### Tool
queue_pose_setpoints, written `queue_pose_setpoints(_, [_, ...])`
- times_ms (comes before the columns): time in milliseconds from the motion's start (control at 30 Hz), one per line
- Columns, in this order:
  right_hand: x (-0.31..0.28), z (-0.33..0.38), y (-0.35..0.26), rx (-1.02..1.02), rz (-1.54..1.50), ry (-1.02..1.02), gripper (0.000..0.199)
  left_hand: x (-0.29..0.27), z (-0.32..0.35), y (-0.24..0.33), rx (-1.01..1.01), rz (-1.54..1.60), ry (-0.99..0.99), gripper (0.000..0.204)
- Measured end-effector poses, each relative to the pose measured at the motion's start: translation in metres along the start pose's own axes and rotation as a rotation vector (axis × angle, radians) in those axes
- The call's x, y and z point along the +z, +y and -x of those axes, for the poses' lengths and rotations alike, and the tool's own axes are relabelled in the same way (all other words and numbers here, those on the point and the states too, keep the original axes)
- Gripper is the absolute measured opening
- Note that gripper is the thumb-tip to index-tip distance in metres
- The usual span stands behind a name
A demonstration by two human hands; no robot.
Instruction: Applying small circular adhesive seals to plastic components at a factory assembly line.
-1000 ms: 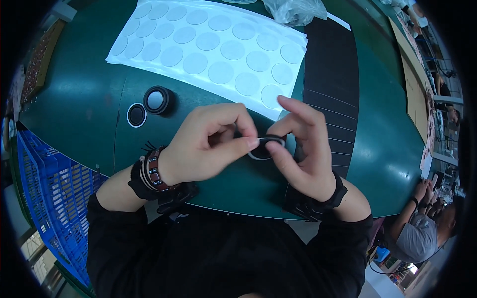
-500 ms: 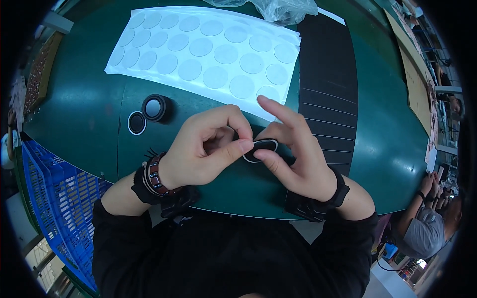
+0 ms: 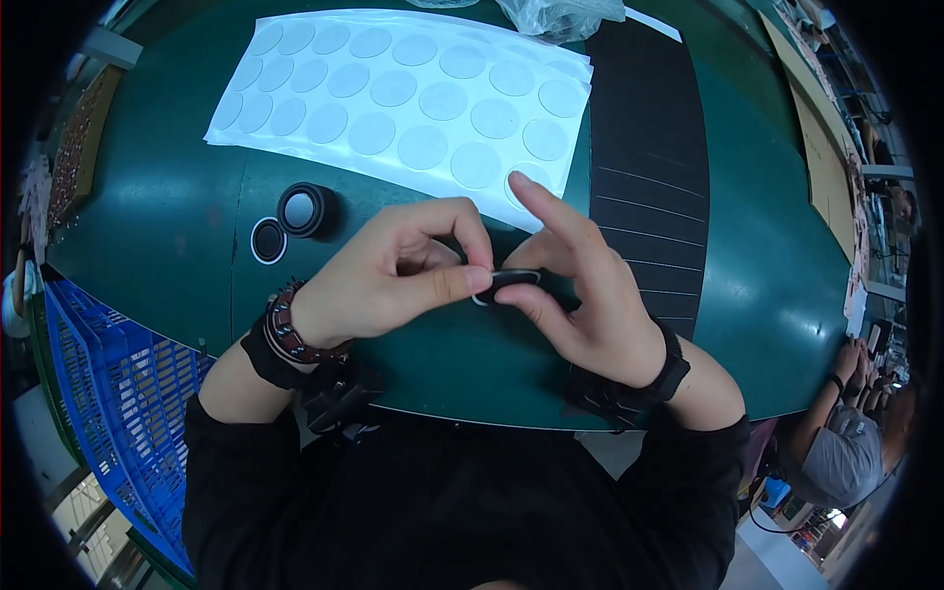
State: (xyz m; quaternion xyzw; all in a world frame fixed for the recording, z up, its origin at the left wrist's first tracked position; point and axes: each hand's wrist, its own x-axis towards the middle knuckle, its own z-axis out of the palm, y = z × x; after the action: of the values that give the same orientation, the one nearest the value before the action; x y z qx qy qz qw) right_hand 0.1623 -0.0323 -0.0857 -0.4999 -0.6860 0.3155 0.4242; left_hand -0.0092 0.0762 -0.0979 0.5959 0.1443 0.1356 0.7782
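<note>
One dark disc [image 3: 514, 284] is pinched by left hand [image 3: 393, 280] and right hand [image 3: 605, 310], two round pieces [image 3: 307, 210] lying leftward.

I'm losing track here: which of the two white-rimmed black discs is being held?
The tilted disc between left hand and right hand; the other disc lies flat on the green table.

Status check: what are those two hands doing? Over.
Left hand and right hand: both pinching. Small round black disc with white rim: tilted between them, over green tabletop. White sheet of pale circles: beyond the hands, seemingly out of the way.
</note>
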Motion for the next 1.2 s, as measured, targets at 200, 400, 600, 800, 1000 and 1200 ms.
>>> queue_pose_setpoints(200, [-0.007,-0.002,-0.001,-0.052,0.184,-0.042,0.074,-0.001,0.002,0.009,-0.138,-0.086,-0.036,0.005])
queue_pose_setpoints(400, [-0.005,-0.003,-0.004,-0.042,0.108,-0.023,0.074,0.01,-0.002,0.004,0.07,-0.084,0.052,0.006])
queue_pose_setpoints(600, [-0.012,-0.003,-0.005,-0.072,0.166,-0.031,0.069,0.012,-0.004,0.006,0.042,-0.024,0.087,0.009])
queue_pose_setpoints(800, [-0.004,-0.001,0.0,-0.069,0.057,-0.044,0.067,0.012,-0.001,0.011,0.015,-0.071,0.07,0.014])
queue_pose_setpoints(1000, [0.006,0.0,-0.003,0.018,-0.217,-0.043,0.065,0.005,0.006,0.019,-0.149,0.266,0.032,0.015])
queue_pose_setpoints(1200, [0.011,0.001,-0.01,0.029,-0.212,-0.062,0.065,0.009,0.011,0.011,-0.052,-0.018,0.053,0.026])
